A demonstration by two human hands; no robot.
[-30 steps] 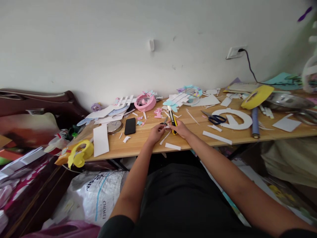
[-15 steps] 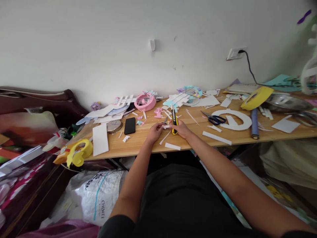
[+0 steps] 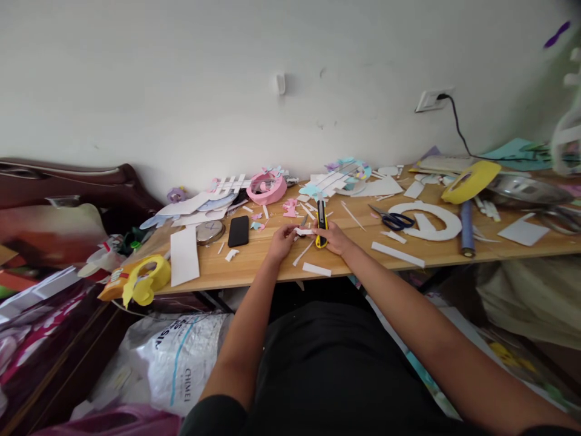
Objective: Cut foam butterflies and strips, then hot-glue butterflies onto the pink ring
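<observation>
Between my two hands, over the front of the wooden table (image 3: 254, 264), is a small white strip (image 3: 304, 232). My left hand (image 3: 283, 241) pinches its left end. My right hand (image 3: 336, 238) is closed around a yellow and black utility knife (image 3: 321, 225), blade pointing up and away from me, and its fingertips touch the strip's right end. Just below lie a thin white sliver (image 3: 302, 253) and a flat white strip (image 3: 316, 269). Pink paper scraps (image 3: 290, 208) are scattered beyond my hands.
Left of my hands lie a black phone (image 3: 238, 231), a round metal tin (image 3: 210, 231) and a white card (image 3: 184, 255). To the right are dark-handled scissors (image 3: 396, 219), a white ring (image 3: 447, 221) and a blue roll (image 3: 467, 227). A pink ring (image 3: 267, 188) stands near the wall.
My right hand and the utility knife have shifted slightly right. More of the white strip shows between my hands. The things on the table stay put.
</observation>
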